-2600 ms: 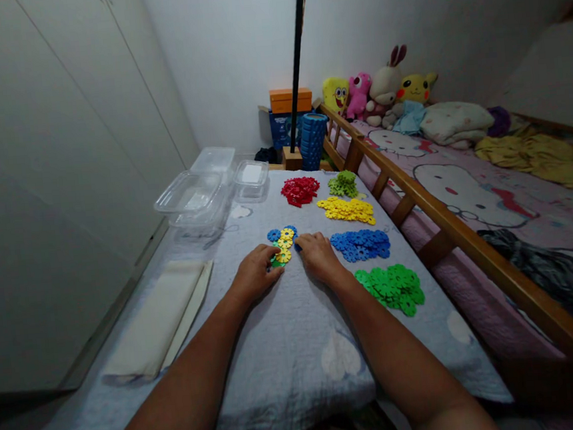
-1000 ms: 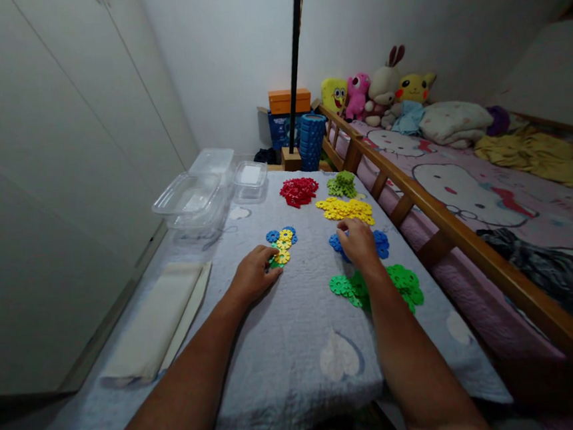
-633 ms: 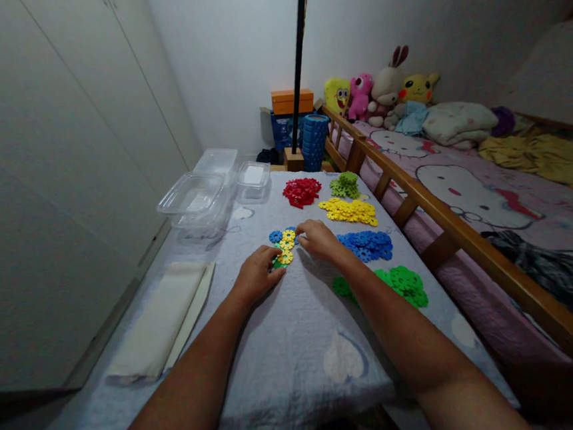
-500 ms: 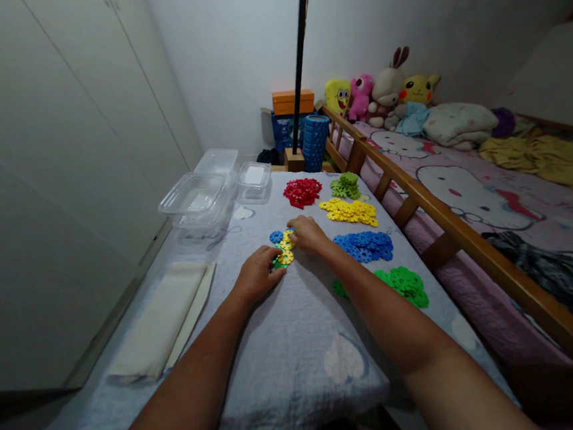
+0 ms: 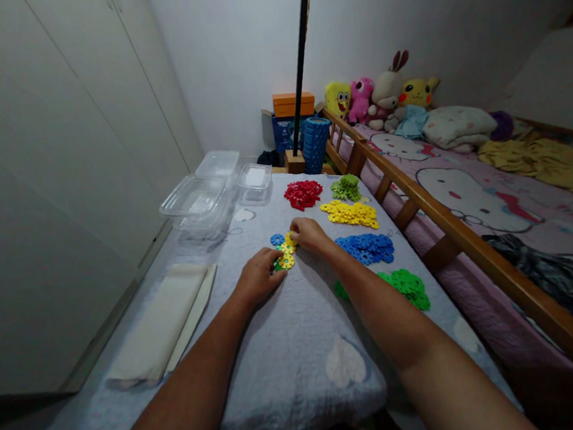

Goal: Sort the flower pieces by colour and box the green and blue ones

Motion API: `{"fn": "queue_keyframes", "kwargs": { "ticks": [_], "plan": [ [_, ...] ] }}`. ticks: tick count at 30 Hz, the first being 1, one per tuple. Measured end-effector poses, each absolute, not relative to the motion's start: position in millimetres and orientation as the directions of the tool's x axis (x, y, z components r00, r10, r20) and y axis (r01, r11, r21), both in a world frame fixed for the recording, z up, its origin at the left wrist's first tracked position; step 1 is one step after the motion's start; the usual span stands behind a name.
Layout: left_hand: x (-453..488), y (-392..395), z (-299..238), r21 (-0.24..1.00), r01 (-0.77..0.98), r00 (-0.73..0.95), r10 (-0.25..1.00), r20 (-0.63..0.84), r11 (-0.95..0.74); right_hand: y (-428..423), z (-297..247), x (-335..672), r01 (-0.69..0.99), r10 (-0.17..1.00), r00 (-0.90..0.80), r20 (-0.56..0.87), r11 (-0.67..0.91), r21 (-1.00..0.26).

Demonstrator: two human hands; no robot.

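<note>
A small joined cluster of blue, yellow and green flower-shaped discs [image 5: 283,250] lies on the pale blue quilted cloth [image 5: 288,349]. My left hand [image 5: 258,279] rests on the cluster's near edge, fingers curled on a green piece. My right hand [image 5: 309,233] is at the cluster's far right, fingers pinched together on a disc that they mostly hide. Sorted piles lie to the right: red [image 5: 303,193], light green [image 5: 345,186], yellow [image 5: 350,213], blue [image 5: 368,248] and dark green [image 5: 406,285].
Clear plastic containers [image 5: 199,199] stand at the back left, with a smaller tub [image 5: 254,179] beside them. A folded cream cloth [image 5: 160,320] lies at the left. A wooden bed rail [image 5: 449,241] runs along the right. A black pole [image 5: 302,60] rises behind.
My right hand went to the blue pile, then came back to the cluster's far right side. The left hand stayed on the cluster. The dark green pile got spread to the left.
</note>
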State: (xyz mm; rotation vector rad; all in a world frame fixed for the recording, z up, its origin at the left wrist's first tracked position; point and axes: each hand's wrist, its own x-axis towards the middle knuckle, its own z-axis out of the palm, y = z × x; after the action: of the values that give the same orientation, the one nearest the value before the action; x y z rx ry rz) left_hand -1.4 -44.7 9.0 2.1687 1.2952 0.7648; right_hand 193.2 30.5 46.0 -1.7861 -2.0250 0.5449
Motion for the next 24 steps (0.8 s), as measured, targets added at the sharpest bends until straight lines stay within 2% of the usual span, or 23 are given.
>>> {"fn": "queue_keyframes", "kwargs": {
  "ticks": [5, 9, 13, 19, 24],
  "plan": [
    [-2.4, -44.3, 7.1, 0.658, 0.621, 0.393, 0.896, 0.208, -0.426, 44.4, 54.1, 232.7, 0.751, 0.997, 0.009, 0.078, 0.045, -0.659],
    [-2.9, -43.6, 5.9, 0.659, 0.616, 0.393, 0.893, 0.22, -0.433, 55.8, 61.7, 287.1, 0.628, 0.966, 0.247, 0.083, -0.094, -0.772],
    [-2.3, -44.2, 8.4, 0.657, 0.619, 0.39, 0.895, 0.218, -0.43, 62.0, 65.5, 336.3, 0.474, 0.877, 0.48, 0.036, -0.224, -0.851],
    [-2.1, -44.9, 9.2, 0.659, 0.623, 0.389, 0.898, 0.204, -0.42, 66.9, 60.1, 371.6, 0.299, 0.748, 0.661, -0.06, -0.337, -0.893],
    [-2.8, -45.7, 9.1, 0.665, 0.616, 0.384, 0.898, 0.215, -0.423, 70.2, 52.4, 380.0, 0.229, 0.715, 0.68, -0.16, -0.415, -0.881]
  ]
}}
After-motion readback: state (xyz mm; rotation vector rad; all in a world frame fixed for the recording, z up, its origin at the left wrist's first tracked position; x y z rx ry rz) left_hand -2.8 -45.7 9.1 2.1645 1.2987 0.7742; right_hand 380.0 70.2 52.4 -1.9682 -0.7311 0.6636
